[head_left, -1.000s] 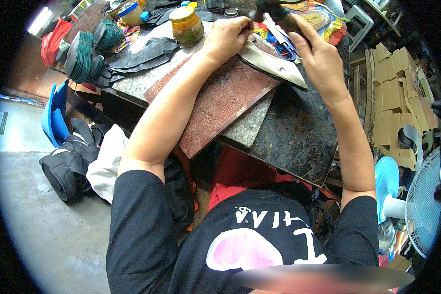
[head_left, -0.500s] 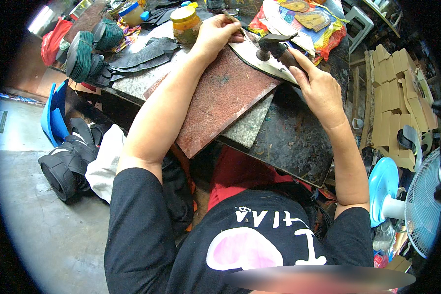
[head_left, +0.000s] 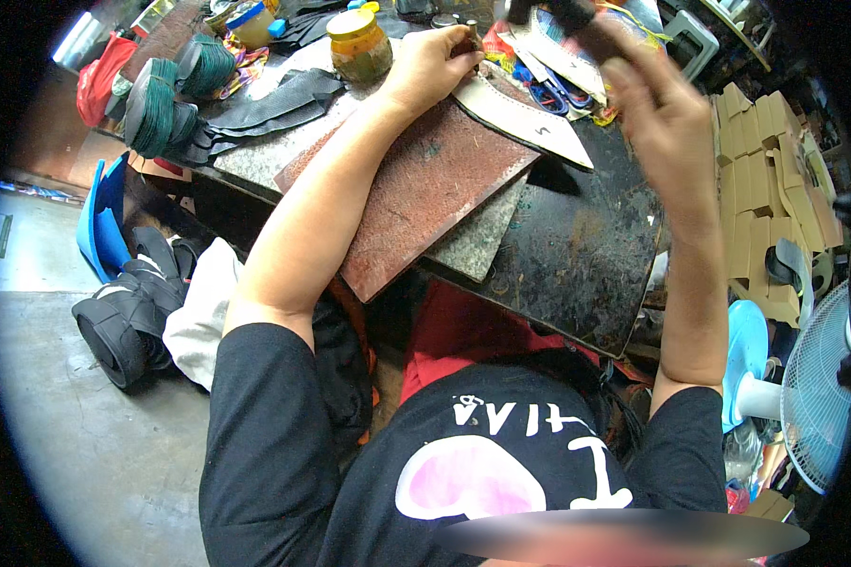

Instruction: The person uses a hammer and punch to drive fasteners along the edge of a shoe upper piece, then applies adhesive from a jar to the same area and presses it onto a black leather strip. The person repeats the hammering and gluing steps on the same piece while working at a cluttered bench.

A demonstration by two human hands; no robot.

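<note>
On the worktop (head_left: pixel 577 255), the red board (head_left: pixel 425 198) carries a pale leather piece (head_left: pixel 525 118), likely light and floppy, best pinned near its edge. Left hand (head_left: pixel 435 61) pinches its far end; right hand (head_left: pixel 657 104) fists a blurred hammer (head_left: pixel 563 14) above.

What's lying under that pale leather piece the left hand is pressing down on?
The pale leather piece lies across a reddish-brown board, which overlaps a grey slab on the dark bench top. The left hand covers its far end, hiding whatever sits there.
</note>
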